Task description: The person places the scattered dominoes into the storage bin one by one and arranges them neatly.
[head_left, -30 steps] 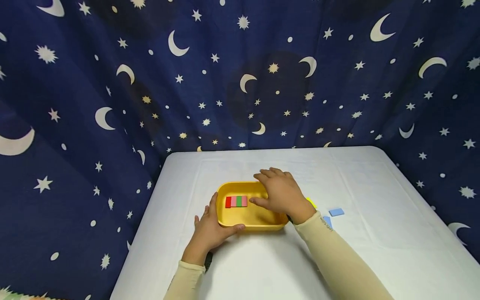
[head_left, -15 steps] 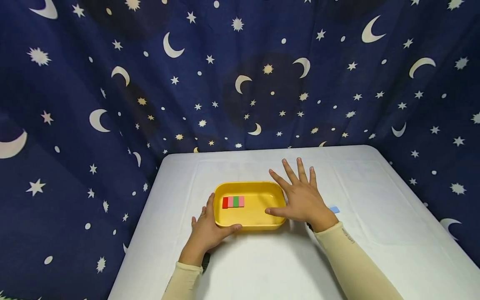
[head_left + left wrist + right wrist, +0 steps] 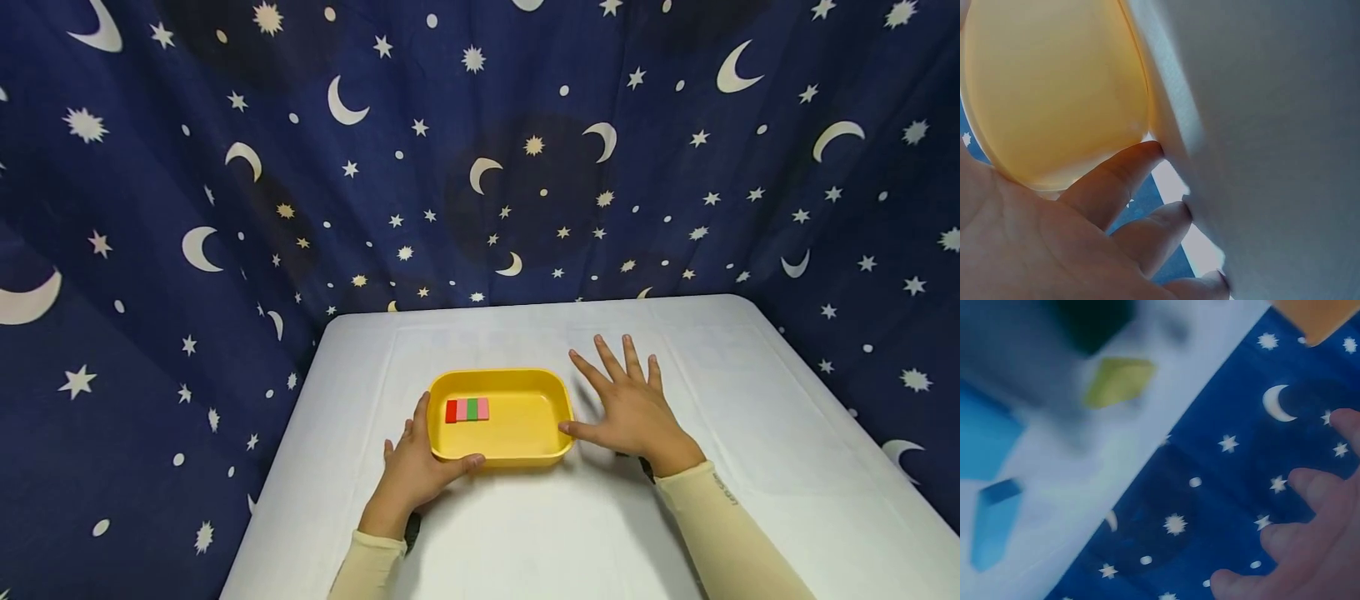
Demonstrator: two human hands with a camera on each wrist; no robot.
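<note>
Because the yellow tray (image 3: 521, 432) was held at only one end, it could have been turned or slid if its other end had been bumped. Such a bump could have been made by the thumb of the right grip (image 3: 630, 417), which was placed right beside the tray's right rim; whether the rim was touched could not be told. If the tray had been jerked, the row of colored tiles (image 3: 472, 409) could have been knocked crooked. Some loose bits could have been pushed away if the right grip had been lowered carelessly, since a yellow piece (image 3: 1119, 382) and two blue pieces (image 3: 985, 434) were seen close by from the right wrist.

The tray was set on the tabletop (image 3: 525, 533) between the two grips. Its near left corner was tucked between the thumb and fingers of the left grip (image 3: 414, 477). The right grip was spread wide, and nothing was held in it. The tiles were lined up in the tray's left half, nearer the left grip.
</note>
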